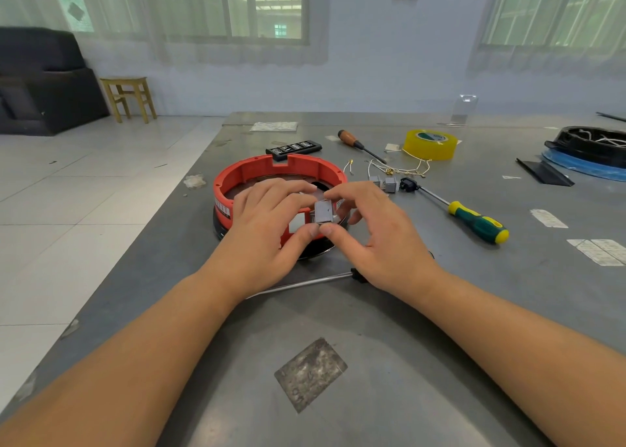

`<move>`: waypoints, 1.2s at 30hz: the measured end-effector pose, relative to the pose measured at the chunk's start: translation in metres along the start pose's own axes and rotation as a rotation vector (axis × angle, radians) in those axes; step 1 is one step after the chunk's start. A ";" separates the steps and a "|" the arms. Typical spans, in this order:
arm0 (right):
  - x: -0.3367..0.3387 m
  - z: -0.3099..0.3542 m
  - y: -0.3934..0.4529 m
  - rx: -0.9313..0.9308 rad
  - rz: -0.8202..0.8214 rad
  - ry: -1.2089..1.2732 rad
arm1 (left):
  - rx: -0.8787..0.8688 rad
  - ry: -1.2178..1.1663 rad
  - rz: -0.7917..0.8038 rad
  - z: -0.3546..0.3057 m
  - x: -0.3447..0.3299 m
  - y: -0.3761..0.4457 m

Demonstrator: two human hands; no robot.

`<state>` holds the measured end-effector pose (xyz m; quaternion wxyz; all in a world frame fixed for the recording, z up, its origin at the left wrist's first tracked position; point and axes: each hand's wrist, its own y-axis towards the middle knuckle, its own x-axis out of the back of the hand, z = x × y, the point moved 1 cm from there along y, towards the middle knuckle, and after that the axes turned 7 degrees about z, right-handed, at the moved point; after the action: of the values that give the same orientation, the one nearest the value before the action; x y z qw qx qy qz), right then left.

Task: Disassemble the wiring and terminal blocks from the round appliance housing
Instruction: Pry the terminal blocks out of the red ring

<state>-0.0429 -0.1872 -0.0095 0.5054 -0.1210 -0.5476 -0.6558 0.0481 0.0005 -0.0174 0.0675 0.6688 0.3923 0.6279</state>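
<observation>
Grey terminal block [323, 212] sits above near rim of red round housing [277, 189] on bench [372, 311]. Your left hand [267, 223] and right hand [372, 229] both pinch block, thumbs below, fingers on top. Two loose grey blocks [384, 184], wires [399, 168], green-handled screwdriver [474, 221] lie right of housing.

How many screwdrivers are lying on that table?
3: a wooden-handled one near the yellow tape, a green-and-yellow one right of the hands, and one under the wrists, its handle hidden. Others may be out of sight.
</observation>
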 end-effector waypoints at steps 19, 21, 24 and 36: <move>0.020 -0.012 0.002 0.149 0.120 -0.219 | -0.145 0.221 -0.047 -0.005 0.001 0.003; 0.019 -0.012 0.002 0.152 0.111 -0.231 | -0.145 0.220 -0.045 -0.004 -0.001 0.003; 0.019 -0.010 0.003 0.143 0.103 -0.249 | -0.117 0.217 -0.027 -0.004 -0.001 0.003; 0.044 -0.050 0.006 -0.214 0.210 -0.154 | 0.177 0.253 0.076 0.002 -0.002 0.000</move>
<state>-0.0389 -0.2520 0.0066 0.5118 -0.2805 -0.4961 -0.6428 0.0502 -0.0003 -0.0193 -0.0655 0.6021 0.4258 0.6722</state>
